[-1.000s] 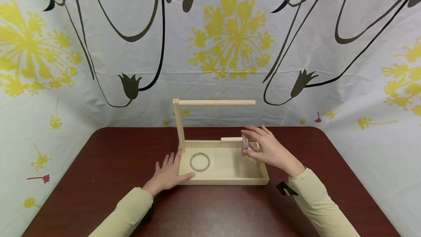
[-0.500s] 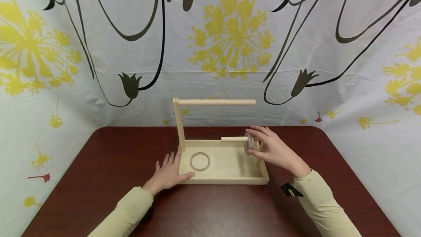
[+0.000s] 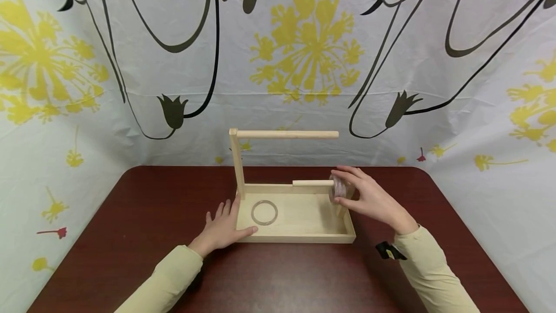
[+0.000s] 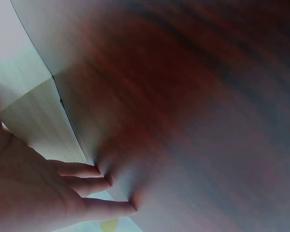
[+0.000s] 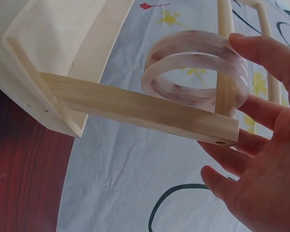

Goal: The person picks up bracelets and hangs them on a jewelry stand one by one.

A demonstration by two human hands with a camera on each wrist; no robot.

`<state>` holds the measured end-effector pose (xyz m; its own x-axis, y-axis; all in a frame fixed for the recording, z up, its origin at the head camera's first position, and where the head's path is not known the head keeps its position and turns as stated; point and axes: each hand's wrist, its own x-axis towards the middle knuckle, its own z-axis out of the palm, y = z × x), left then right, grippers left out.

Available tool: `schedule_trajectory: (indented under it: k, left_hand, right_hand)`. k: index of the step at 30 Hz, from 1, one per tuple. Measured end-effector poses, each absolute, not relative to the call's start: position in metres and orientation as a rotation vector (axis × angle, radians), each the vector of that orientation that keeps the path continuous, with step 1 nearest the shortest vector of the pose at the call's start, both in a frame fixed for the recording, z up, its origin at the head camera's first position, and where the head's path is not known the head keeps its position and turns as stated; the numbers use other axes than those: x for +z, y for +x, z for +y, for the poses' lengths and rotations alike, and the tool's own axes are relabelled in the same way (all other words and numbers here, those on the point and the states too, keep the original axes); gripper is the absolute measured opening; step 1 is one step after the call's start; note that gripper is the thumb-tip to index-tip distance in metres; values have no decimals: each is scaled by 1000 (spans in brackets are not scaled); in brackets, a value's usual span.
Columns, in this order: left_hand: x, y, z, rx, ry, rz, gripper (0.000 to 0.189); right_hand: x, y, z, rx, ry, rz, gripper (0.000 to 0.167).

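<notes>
My right hand (image 3: 371,202) pinches a pair of pale, marbled bangles (image 3: 338,190) at the right end of the lower wooden rod (image 3: 310,183). In the right wrist view the two bangles (image 5: 183,42) encircle the rod (image 5: 225,99) close to its short post (image 5: 150,108), thumb at one side and fingers beyond. Fingers spread, my left hand (image 3: 221,231) rests at the left end of the wooden tray (image 3: 299,239), its thumb over the front rim. Another bangle (image 3: 253,216) lies flat inside the tray, right of that thumb.
A tall post (image 3: 238,163) rises from the tray's left end and carries a longer upper rod (image 3: 286,135), whose right end is free. The stand sits on a dark red table (image 3: 165,206). Behind hangs a patterned white cloth (image 3: 278,76).
My right hand has moved right, taking the bangles along the lower rod from near its middle to the post end. The left hand and the bangle in the tray stay put.
</notes>
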<state>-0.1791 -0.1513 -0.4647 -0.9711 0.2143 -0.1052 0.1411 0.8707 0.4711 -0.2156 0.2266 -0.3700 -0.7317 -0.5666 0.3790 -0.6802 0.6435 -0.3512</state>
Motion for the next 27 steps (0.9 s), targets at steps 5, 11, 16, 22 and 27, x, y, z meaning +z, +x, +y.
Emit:
schedule_trajectory:
  k: [5,11,16,22,27]
  left_hand:
    - [-464,-179,-151,708,274,2885,108]
    - [-462,-177,-151,707,274,2884,108]
    - [-461,-177,-151,712,275,2887,107]
    - [-461,-177,-151,710,272,2891,108]
    - [-463,-177,-151,709,273,2886,109]
  right_hand:
    - [-370,-215,228,704,1029,-2612,61]
    - [-367,-213,225,727,1041,-2584,62]
    - [-362,-210,217,755,1035,-2591,62]
    - [-358,-207,208,787,1033,-2594,61]
    - [-355,-202,202,834,1044,-2533,61]
